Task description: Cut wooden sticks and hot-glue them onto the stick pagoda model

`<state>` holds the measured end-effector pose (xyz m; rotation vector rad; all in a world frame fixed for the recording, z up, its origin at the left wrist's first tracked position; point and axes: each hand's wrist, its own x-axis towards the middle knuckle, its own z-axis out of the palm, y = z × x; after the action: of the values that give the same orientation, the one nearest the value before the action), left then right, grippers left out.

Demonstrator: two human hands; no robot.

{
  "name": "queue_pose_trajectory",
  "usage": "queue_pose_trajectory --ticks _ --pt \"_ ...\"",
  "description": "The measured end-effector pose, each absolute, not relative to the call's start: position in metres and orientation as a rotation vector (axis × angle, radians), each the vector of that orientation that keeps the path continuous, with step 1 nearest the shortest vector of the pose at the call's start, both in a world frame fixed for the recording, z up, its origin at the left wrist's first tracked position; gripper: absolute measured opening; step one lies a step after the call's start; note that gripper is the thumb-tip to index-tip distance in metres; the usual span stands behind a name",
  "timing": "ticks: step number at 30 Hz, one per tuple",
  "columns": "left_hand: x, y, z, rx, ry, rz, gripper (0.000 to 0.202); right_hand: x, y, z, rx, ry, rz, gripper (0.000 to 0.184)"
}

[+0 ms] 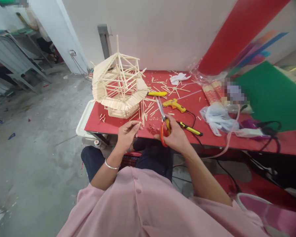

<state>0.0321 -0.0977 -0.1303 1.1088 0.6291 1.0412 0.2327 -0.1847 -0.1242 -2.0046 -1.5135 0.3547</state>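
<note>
My right hand point(175, 135) grips a pair of scissors point(160, 108) with orange handles, its blades pointing away from me over the red table. To its left, the fingertips of my left hand point(128, 134) are pinched together at the table's front edge. A small wooden stick point(140, 123) seems to be between them, mostly hidden. Beyond my left hand stands a model house point(120, 103) of thin wooden sticks, its roof partly covered and partly open frame. Loose sticks point(145, 113) lie between the model and the scissors.
On the red table point(108, 126) lie a yellow glue gun point(175, 104), a yellow cutter point(158, 93), a black-and-yellow cutter point(191, 128) and a white plastic bag point(218, 119). A green board point(273, 95) is at the right. A chair point(14, 56) stands far left.
</note>
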Motion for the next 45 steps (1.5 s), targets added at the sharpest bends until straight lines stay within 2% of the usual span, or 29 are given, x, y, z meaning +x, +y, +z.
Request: queue_pose_trajectory --ticks 4,6,14,23,32,38,45 --pt "0.034 -0.096 -0.124 1.254 0.653 1.01 0.035 0.216 -0.204 -0.117 -1.836 -1.596 0.36 0.061" --pt "0.034 -0.095 -0.118 1.362 0.657 0.992 0.032 0.211 -0.204 -0.113 -1.819 -1.673 0.313 0.056" --pt "0.027 -0.088 -0.111 1.543 0.693 0.937 0.014 0.209 -0.193 -0.107 -1.777 -1.848 0.38 0.061" --pt "0.027 -0.078 -0.106 1.685 0.676 0.878 0.02 0.213 -0.191 -0.112 -1.661 -1.79 0.575 0.063" --pt "0.033 -0.074 -0.115 1.644 0.695 0.874 0.016 0.215 -0.192 -0.124 -1.707 -1.721 0.545 0.054" --pt "0.041 -0.071 -0.125 1.512 0.661 0.878 0.019 0.221 -0.192 -0.127 -1.871 -1.738 0.544 0.065" --pt "0.04 -0.066 -0.129 1.493 0.654 0.829 0.027 0.221 -0.188 -0.125 -1.878 -1.793 0.546 0.062"
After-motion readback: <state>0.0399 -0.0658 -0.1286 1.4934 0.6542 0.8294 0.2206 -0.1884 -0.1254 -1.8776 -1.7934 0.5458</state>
